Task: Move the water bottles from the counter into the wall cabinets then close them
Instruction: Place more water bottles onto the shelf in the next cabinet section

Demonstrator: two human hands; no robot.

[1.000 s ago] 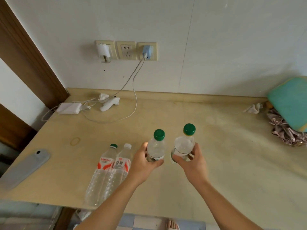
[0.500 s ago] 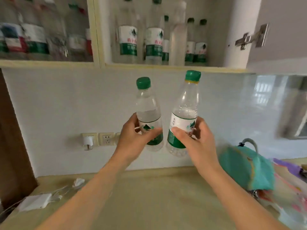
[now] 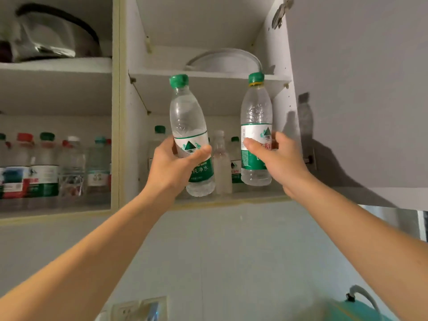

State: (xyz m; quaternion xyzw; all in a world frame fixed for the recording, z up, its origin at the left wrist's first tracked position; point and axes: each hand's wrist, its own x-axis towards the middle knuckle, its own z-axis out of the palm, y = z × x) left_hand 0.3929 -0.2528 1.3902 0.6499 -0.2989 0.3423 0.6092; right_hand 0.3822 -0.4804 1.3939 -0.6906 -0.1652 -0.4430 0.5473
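Note:
My left hand (image 3: 172,164) grips a clear green-capped water bottle (image 3: 187,121) round its green-and-white label. A second green-capped bottle (image 3: 256,117) is held by my right hand (image 3: 281,162) at label height. Both bottles are upright and raised in front of the lower shelf of the open right wall cabinet (image 3: 231,195), just above its front edge. Several bottles (image 3: 222,163) stand at the back of that shelf, partly hidden behind the two I hold.
The cabinet door (image 3: 361,89) swings open on the right, close to my right hand. The left cabinet compartment holds several bottles (image 3: 46,165) on its lower shelf and a pan (image 3: 51,35) above. White plates (image 3: 222,61) sit on the upper right shelf. A teal bag (image 3: 356,309) lies below right.
Both hands lifted the two bottles from the counter up to the open cabinet's lower shelf. My view tilted up from the counter to the cabinets.

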